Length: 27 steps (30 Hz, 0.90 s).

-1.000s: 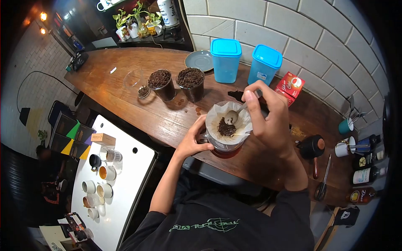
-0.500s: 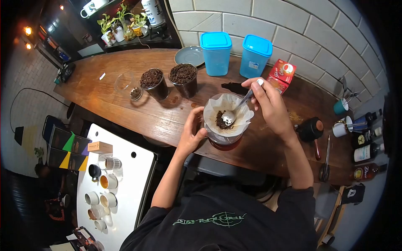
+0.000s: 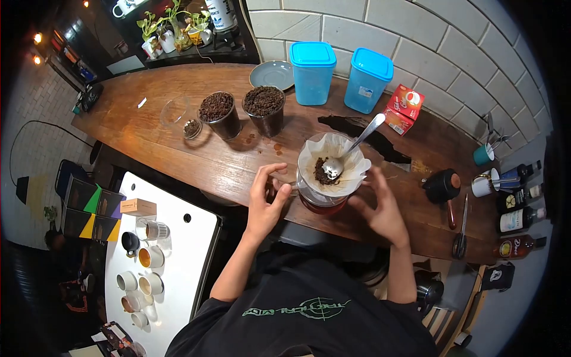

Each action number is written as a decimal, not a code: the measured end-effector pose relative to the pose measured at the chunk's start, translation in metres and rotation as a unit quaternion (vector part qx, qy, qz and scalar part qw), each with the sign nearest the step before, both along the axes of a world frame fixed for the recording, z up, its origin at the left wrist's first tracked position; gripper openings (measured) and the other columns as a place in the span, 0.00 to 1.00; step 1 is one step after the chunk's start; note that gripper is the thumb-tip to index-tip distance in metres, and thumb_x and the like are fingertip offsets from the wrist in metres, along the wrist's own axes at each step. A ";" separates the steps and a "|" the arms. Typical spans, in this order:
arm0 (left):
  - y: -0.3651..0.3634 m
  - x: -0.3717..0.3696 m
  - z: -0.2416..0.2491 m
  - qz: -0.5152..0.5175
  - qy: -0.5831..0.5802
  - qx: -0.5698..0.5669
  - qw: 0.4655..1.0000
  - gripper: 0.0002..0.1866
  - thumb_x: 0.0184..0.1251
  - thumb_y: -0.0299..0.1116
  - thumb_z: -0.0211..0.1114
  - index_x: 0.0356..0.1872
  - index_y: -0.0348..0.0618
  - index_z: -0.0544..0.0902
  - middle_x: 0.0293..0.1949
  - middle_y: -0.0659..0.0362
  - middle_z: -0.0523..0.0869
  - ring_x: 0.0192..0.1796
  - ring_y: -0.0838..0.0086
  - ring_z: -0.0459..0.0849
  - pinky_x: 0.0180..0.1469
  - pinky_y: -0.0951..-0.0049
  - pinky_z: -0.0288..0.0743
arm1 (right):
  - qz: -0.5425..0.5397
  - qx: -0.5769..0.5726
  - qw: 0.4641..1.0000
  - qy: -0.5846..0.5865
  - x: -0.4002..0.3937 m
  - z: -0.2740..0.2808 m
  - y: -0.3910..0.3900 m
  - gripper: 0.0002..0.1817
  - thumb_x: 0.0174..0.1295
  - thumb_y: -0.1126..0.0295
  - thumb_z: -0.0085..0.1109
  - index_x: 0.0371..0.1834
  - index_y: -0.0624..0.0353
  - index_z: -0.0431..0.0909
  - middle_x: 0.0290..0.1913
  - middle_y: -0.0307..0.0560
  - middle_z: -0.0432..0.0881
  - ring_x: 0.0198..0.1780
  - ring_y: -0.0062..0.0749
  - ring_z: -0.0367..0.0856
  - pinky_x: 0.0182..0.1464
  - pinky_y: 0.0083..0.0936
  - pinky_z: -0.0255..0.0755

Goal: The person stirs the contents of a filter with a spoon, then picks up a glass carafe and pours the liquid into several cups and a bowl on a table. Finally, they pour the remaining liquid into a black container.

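A white paper filter with dark wet coffee grounds sits in a clear dripper on a glass server holding reddish-brown liquid. Resting in the filter is a metal spoon, its bowl on the grounds and its handle leaning out over the rim to the upper right. My left hand is open at the server's left side, thumb and fingers apart close to the handle. On the right, my right hand is open, fingertips right at the edge of the filter and dripper.
Two cups of dark grounds and a small glass jar stand left. Behind are blue-lidded containers, a grey plate and a red box. A black grinder, a knife and bottles are at right.
My right hand has let go of the spoon and come down to the dripper's right side. The spoon stays leaning in the filter. My left hand has drawn slightly away from the dripper.
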<state>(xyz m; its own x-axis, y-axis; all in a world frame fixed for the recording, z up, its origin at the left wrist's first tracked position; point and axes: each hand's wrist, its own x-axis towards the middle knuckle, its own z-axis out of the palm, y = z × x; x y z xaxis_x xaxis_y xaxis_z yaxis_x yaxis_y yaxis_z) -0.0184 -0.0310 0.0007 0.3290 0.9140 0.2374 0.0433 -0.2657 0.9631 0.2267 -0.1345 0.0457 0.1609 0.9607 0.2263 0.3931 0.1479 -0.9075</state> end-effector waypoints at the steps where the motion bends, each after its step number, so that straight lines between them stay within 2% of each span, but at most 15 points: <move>1: -0.002 0.001 0.006 0.004 -0.002 -0.024 1.000 0.20 0.68 0.38 0.68 0.56 0.40 0.78 0.52 0.63 0.78 0.36 0.85 0.70 0.36 0.82 0.64 | 0.000 0.005 0.997 -0.077 -0.003 -0.003 0.001 0.42 0.59 0.57 0.74 0.72 0.63 0.62 0.65 0.58 0.74 0.69 0.45 0.72 0.67 0.37 0.67; 2: -0.004 0.002 0.010 0.009 -0.005 -0.050 0.999 0.16 0.69 0.34 0.68 0.54 0.40 0.79 0.49 0.65 0.80 0.30 0.88 0.65 0.31 0.84 0.60 | 0.004 0.005 0.997 -0.077 -0.006 -0.006 0.004 0.42 0.59 0.57 0.74 0.72 0.63 0.62 0.65 0.58 0.74 0.69 0.45 0.72 0.67 0.37 0.67; 4: -0.005 0.006 0.021 0.003 -0.016 -0.075 0.997 0.15 0.70 0.34 0.67 0.53 0.40 0.80 0.45 0.67 0.81 0.28 0.89 0.64 0.30 0.84 0.59 | 0.046 -0.037 0.996 -0.073 -0.011 -0.011 0.007 0.49 0.53 0.53 0.78 0.72 0.64 0.60 0.65 0.61 0.74 0.70 0.51 0.71 0.68 0.41 0.66; 8: -0.003 0.010 0.022 -0.016 -0.043 -0.105 0.993 0.12 0.72 0.33 0.66 0.51 0.39 0.80 0.39 0.70 0.82 0.27 0.92 0.63 0.29 0.86 0.58 | 0.040 -0.059 0.997 -0.039 -0.014 -0.015 0.011 0.46 0.53 0.56 0.78 0.71 0.65 0.62 0.65 0.61 0.74 0.69 0.51 0.72 0.69 0.39 0.65; 15: -0.007 0.011 0.026 -0.020 -0.064 -0.118 0.991 0.11 0.72 0.31 0.66 0.49 0.37 0.80 0.40 0.68 0.82 0.27 0.93 0.63 0.28 0.86 0.57 | 0.036 -0.008 0.997 -0.070 -0.012 -0.016 0.006 0.41 0.57 0.61 0.75 0.70 0.64 0.64 0.67 0.60 0.72 0.67 0.52 0.73 0.67 0.39 0.68; 19: -0.006 0.011 0.020 -0.025 -0.058 -0.114 0.991 0.11 0.72 0.31 0.66 0.49 0.37 0.80 0.42 0.68 0.82 0.27 0.93 0.63 0.28 0.86 0.57 | -0.032 0.010 0.996 -0.083 -0.008 0.009 -0.011 0.32 0.60 0.64 0.71 0.66 0.63 0.70 0.65 0.55 0.73 0.66 0.48 0.75 0.65 0.38 0.71; 22: -0.006 0.011 0.020 -0.020 -0.045 -0.105 0.993 0.12 0.73 0.33 0.65 0.51 0.38 0.80 0.37 0.68 0.81 0.27 0.92 0.63 0.28 0.86 0.57 | -0.071 0.023 0.992 -0.102 0.000 0.018 -0.029 0.26 0.62 0.66 0.69 0.61 0.62 0.74 0.61 0.53 0.76 0.64 0.45 0.76 0.64 0.37 0.72; 25: -0.012 0.005 0.015 0.003 -0.050 -0.103 0.993 0.13 0.75 0.36 0.63 0.54 0.43 0.77 0.28 0.71 0.74 0.27 0.90 0.63 0.28 0.85 0.57 | -0.112 0.039 0.990 -0.081 -0.002 0.016 -0.044 0.19 0.64 0.68 0.66 0.56 0.63 0.77 0.57 0.52 0.77 0.60 0.44 0.78 0.61 0.35 0.73; 27: -0.020 -0.003 0.009 0.028 -0.065 -0.089 0.993 0.12 0.76 0.37 0.63 0.53 0.43 0.76 0.28 0.71 0.73 0.27 0.90 0.63 0.28 0.84 0.56 | -0.140 0.050 0.987 -0.058 -0.005 0.013 -0.054 0.15 0.65 0.68 0.64 0.52 0.63 0.79 0.55 0.51 0.78 0.59 0.44 0.78 0.59 0.33 0.73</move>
